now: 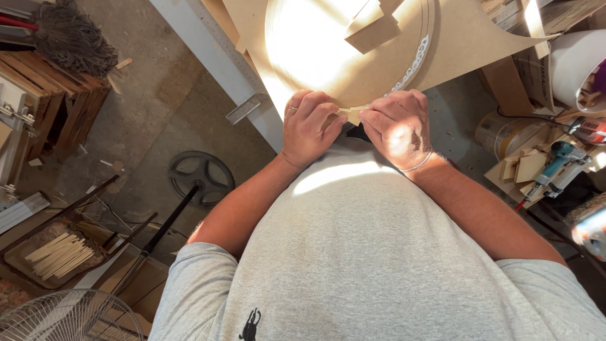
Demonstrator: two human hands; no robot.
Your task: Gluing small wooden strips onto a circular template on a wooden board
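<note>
My left hand and my right hand are close together at the near edge of a round fibreboard disc. Between the fingertips of both hands is a small thin wooden piece, pinched against the disc's rim. A white patterned trim strip runs along the disc's right edge. The disc lies on a larger cut fibreboard sheet, and a small board offcut rests on top of the disc. A ring is on my left hand and a bracelet on my right wrist.
A metal rail edges the bench on the left. Right: a white bucket, a tin, a teal power tool on wood scraps. Left floor: a mop, wooden crates, a black wheel, a tray of sticks, a fan.
</note>
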